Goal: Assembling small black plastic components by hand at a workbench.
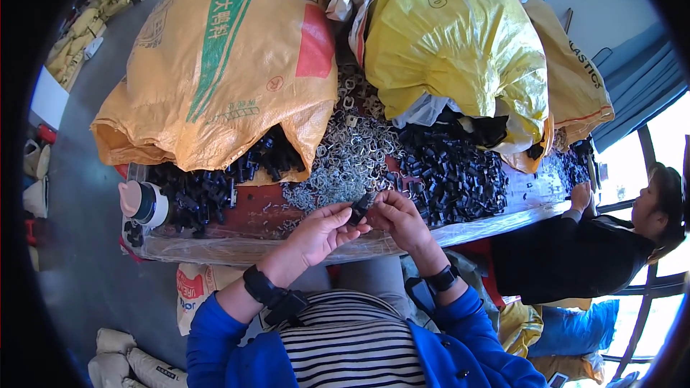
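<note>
Above the table's front edge, both my hands meet around a small black plastic part (361, 207). My left hand (325, 233) is closed, gripping it between thumb and fingers. My right hand (404, 221) pinches at its upper right side; whether it grips the part itself or a tiny piece on it is too small to tell. Just beyond my fingers lies a heap of small silvery metal pieces (345, 162). Short black plastic pieces (454, 179) are piled to its right, and longer black parts (190, 197) to its left.
An orange woven sack (237, 50) and a yellow sack (453, 36) lie across the table, mouths toward me. A lidded cup (147, 203) stands at the left corner. Plastic film (460, 233) covers the front edge. Another person (589, 244) sits at the right.
</note>
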`<state>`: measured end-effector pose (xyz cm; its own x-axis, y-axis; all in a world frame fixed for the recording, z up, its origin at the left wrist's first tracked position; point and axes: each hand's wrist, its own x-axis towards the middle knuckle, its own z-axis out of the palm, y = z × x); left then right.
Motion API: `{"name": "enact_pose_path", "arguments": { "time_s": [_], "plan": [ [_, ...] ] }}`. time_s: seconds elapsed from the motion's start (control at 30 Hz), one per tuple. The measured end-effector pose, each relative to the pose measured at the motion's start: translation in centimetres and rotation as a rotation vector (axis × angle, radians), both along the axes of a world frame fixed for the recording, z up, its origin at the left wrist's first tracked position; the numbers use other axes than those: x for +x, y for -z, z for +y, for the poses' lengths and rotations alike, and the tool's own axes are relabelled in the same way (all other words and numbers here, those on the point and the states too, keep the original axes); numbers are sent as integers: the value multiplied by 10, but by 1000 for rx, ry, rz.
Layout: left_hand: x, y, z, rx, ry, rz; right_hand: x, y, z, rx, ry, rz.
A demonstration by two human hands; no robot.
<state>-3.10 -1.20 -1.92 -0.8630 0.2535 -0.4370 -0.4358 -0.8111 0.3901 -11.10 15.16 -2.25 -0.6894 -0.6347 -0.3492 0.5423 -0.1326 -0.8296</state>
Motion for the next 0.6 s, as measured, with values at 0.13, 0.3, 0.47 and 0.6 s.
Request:
{"name": "enact_pose_path", "arguments": {
  "time_s": [0.13,0.3,0.47,0.6],
  "plan": [
    [-5,4,-2,-57,-18,-31,1,-2,0,-112,-6,-148],
    [-10,6,-2,-188,-30,-33,11,-8,-6,210,-77,323],
    [-6,5,1,-130,-48,-45,20,-19,-14,495,-21,1213],
    [0,4,7,-188,-40,30,28,-26,-13,651,-45,1377]
  ]
}}
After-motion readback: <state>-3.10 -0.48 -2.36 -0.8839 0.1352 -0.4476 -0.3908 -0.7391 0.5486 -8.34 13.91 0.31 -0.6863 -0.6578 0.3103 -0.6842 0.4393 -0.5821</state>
